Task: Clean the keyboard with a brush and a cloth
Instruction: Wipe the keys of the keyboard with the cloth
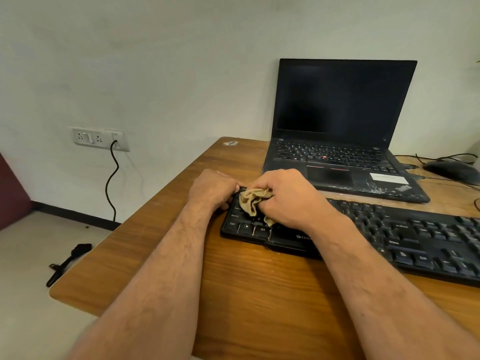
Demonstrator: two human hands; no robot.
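The work looks to be in its cloth stage, and only at the start of it. The right hand (283, 196) has its fingers curled round a crumpled tan cloth (253, 202) and presses it onto the keys at the far left end of the black keyboard (389, 229), around the Caps Lock, Shift and Z area. The left hand (211, 189) grips the keyboard's left edge, fingers bent over the top corner, apparently to steady it against the rubbing. The keyboard lies flat on the wooden bench (233, 281), just in front of an open black laptop (340, 131) whose screen is dark. The brush (68, 263), black with a dark bristle head, lies on the floor to the left of the bench, well apart from both hands, which suggests the brushing is either finished or set aside; the view cannot settle which. Since the cloth sits at the left end, the middle letter keys, the arrow cluster and the right end all appear still to be wiped, as do the frame edges. Pale specks show on the bench along the keyboard's front edge, perhaps loosened dust. A black mouse (452, 171) rests at the far right with cables near it.
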